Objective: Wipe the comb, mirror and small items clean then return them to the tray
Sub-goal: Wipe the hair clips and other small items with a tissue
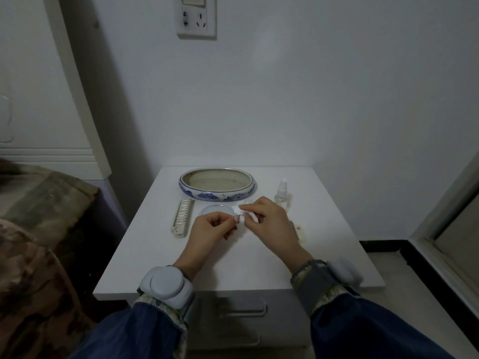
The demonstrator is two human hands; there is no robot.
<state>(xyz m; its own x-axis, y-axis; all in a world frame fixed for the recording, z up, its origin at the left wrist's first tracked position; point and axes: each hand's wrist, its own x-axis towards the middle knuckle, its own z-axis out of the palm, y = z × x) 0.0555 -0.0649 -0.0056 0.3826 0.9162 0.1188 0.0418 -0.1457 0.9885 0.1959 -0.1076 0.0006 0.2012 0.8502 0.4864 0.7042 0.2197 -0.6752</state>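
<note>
Pinching a small white wipe between my left hand and right hand (item too small to tell) | round clear-rimmed mirror, pale toothed comb lie outside blue-and-white oval ceramic tray | next: wipe mirror firmly.

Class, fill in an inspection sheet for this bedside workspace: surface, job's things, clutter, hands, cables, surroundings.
Surface: white nightstand top.
Job's things: blue-and-white tray at the back; comb and round mirror lying in front of it, outside it; spray bottle upright.
Clutter: small item partly hidden behind the right hand.
Hands: left hand and right hand pinch a small white wipe.
Cables: nothing seen.
Surroundings: wall socket; bed.
</note>
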